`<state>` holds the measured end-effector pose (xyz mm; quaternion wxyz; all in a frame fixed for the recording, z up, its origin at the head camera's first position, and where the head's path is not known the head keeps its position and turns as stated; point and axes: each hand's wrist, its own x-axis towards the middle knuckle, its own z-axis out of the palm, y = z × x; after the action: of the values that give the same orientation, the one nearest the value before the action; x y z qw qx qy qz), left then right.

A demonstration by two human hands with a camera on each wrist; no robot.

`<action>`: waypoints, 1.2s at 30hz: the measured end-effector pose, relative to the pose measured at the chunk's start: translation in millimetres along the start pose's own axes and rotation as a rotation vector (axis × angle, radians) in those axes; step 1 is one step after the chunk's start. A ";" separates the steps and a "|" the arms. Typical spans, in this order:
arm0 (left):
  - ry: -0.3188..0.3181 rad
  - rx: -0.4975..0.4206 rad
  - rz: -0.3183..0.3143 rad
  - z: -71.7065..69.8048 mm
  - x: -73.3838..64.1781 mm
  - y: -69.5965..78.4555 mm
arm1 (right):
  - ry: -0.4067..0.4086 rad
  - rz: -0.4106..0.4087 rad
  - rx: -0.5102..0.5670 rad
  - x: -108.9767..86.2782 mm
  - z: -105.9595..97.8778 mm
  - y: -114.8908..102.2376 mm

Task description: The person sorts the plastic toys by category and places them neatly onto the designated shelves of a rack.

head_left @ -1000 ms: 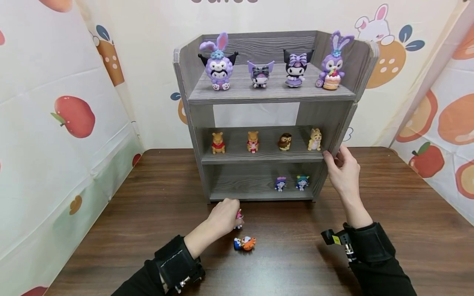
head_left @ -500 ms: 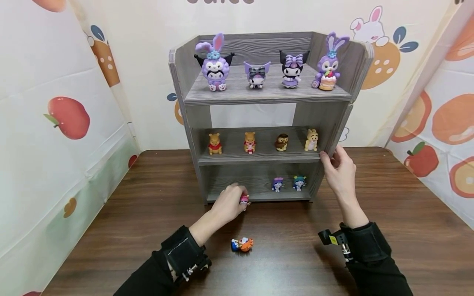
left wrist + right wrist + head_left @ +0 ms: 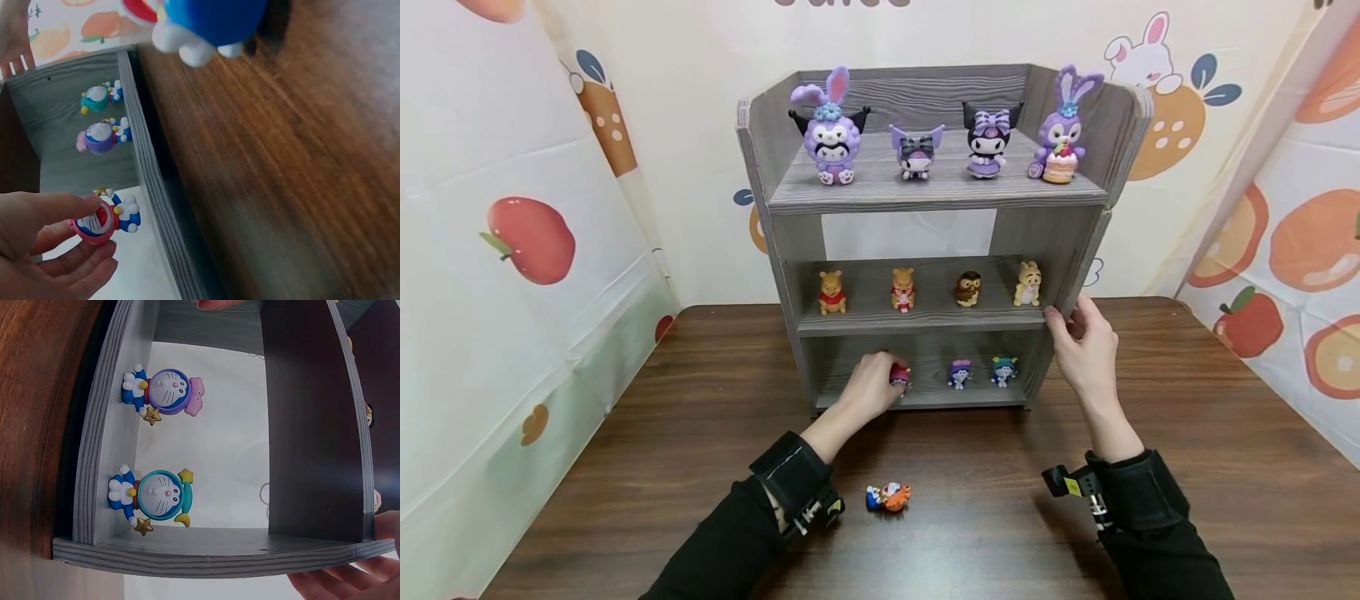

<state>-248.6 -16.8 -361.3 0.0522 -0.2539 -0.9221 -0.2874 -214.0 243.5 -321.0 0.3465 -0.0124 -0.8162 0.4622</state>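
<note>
My left hand [image 3: 871,385] pinches a small Doraemon figurine with a red hood [image 3: 129,214] at the left part of the shelf unit's bottom shelf. Whether its feet touch the board, I cannot tell. To its right on that shelf stand a purple-hooded figurine [image 3: 169,392] and a teal-hooded figurine [image 3: 160,495], both upright. My right hand [image 3: 1088,346] grips the right side panel of the grey shelf unit [image 3: 936,204] near the middle shelf's height. Another figurine, blue, white and orange [image 3: 889,497], lies on its side on the brown table in front.
Winnie-the-Pooh style figurines, among them an owl [image 3: 967,289], stand along the middle shelf. Larger purple figurines, such as a bunny with a cake [image 3: 1060,137], fill the top shelf. The wooden table [image 3: 985,500] extends in front, with printed cloth walls around it.
My left hand has carried the red-hooded figurine from the table, up and away from me, to the bottom shelf. My right hand keeps its grip on the side panel.
</note>
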 end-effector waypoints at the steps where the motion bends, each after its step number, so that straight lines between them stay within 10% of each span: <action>1: -0.001 0.001 -0.001 0.4 1.4 -0.1 | 0.001 0.000 -0.003 0.1 0.0 -0.1; 36: -0.083 0.080 -0.071 10.8 15.5 5.8 | 0.000 -0.020 -0.005 -0.7 0.1 0.7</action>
<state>-258.6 0.1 -363.5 0.0137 -0.2303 -0.9427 -0.2411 -213.8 243.6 -322.0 0.3513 -0.0050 -0.8173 0.4568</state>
